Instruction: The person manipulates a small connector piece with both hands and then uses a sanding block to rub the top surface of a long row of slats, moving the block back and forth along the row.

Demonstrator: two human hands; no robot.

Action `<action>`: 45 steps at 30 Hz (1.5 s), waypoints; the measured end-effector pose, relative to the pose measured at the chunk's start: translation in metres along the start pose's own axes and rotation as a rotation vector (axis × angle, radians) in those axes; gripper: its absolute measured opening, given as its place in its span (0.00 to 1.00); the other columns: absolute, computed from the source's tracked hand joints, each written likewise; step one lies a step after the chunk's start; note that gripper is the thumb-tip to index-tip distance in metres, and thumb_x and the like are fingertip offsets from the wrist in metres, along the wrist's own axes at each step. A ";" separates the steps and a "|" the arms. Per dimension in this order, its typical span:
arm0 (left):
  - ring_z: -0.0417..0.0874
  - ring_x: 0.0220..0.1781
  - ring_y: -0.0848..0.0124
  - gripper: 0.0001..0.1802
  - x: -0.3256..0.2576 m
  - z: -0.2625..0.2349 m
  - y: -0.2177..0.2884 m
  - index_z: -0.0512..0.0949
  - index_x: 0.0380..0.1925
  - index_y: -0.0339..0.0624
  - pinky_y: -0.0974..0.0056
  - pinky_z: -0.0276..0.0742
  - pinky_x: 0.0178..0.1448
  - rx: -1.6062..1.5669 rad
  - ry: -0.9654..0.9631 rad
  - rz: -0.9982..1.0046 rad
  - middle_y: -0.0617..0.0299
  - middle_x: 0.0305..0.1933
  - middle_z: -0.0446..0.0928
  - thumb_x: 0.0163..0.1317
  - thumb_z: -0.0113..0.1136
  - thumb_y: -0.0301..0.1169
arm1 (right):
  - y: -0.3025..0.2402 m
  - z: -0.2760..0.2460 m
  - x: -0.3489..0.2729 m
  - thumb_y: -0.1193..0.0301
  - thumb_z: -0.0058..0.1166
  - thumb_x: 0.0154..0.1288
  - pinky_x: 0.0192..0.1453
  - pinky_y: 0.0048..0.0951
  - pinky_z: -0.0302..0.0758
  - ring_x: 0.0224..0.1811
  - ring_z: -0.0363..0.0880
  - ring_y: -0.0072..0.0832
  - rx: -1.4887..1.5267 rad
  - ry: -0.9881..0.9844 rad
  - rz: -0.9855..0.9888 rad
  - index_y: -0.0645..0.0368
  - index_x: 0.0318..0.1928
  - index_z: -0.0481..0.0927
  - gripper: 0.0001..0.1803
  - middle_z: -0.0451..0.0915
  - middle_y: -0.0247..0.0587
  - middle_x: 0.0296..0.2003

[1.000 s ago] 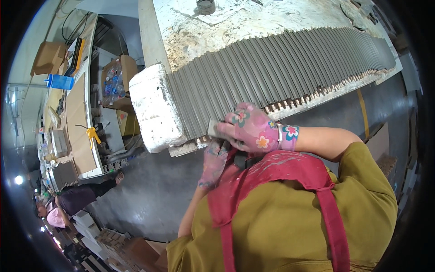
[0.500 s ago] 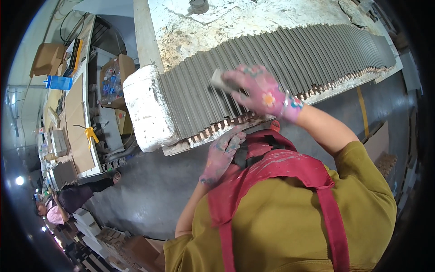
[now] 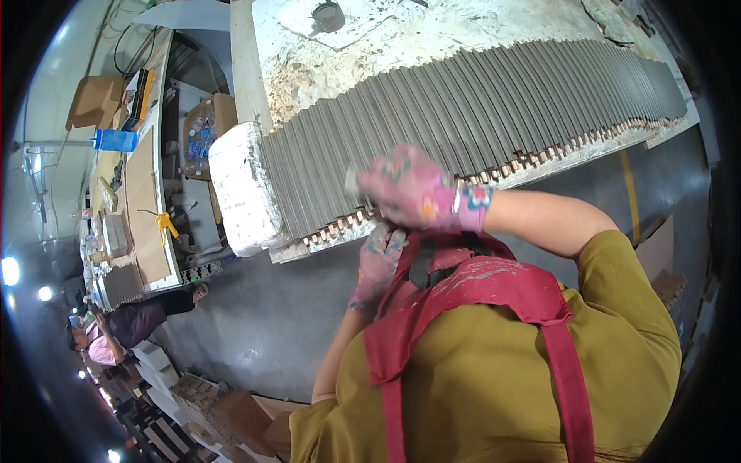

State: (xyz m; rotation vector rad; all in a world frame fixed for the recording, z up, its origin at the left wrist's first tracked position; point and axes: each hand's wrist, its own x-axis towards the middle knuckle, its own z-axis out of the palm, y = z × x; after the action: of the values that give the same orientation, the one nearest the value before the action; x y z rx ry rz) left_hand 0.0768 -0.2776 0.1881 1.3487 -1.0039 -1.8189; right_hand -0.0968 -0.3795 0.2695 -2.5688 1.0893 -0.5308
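A long row of grey-coated strips (image 3: 432,104) lies side by side on the work table, their bare wooden ends facing me. Over the near part of the row is my right hand (image 3: 413,189), in a pink flowered glove and smeared by motion. Its fingers are closed on a small pale block (image 3: 352,184), whose exact kind I cannot make out. My left hand (image 3: 378,266), gloved in the same pattern, is by the table's near edge, just below the wooden ends. Its fingers are drawn together, and whatever may be inside them is hidden.
A white wrapped block (image 3: 243,189) stands at the row's left end. Beyond the strips, the stained table top (image 3: 309,65) carries a round container (image 3: 328,15). Left stands a bench (image 3: 143,208) with a yellow-handled tool (image 3: 165,225). Another person (image 3: 135,328) is farther left.
My right hand has come nearer to me and slightly left across the strips, still with the pale block. My left hand stays by the near edge, fingers more gathered. The view has shifted a little.
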 end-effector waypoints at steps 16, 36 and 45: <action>0.77 0.55 0.70 0.24 0.001 0.016 -0.006 0.68 0.61 0.33 0.67 0.73 0.58 0.125 0.098 0.179 0.58 0.57 0.75 0.68 0.56 0.31 | 0.031 -0.018 0.057 0.59 0.56 0.59 0.47 0.44 0.77 0.47 0.80 0.40 -0.095 -0.188 -0.011 0.49 0.49 0.77 0.18 0.79 0.45 0.44; 0.79 0.54 0.69 0.16 0.005 0.015 0.016 0.74 0.55 0.33 0.67 0.74 0.58 -0.129 0.052 0.028 0.59 0.55 0.77 0.70 0.54 0.27 | 0.064 0.003 0.086 0.61 0.55 0.59 0.45 0.45 0.75 0.37 0.81 0.47 -0.169 0.189 0.057 0.54 0.47 0.75 0.17 0.80 0.48 0.36; 0.82 0.48 0.70 0.16 0.005 0.004 -0.008 0.75 0.54 0.35 0.69 0.76 0.52 -0.088 0.042 0.113 0.58 0.49 0.80 0.69 0.54 0.28 | 0.049 -0.035 0.058 0.60 0.54 0.64 0.52 0.43 0.75 0.47 0.80 0.42 0.201 0.016 0.037 0.50 0.56 0.74 0.21 0.80 0.44 0.46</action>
State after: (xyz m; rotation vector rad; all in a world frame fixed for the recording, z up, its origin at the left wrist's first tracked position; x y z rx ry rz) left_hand 0.0709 -0.2771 0.1795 1.2471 -0.9472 -1.7243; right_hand -0.1054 -0.4591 0.2933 -2.3706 1.0307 -0.6199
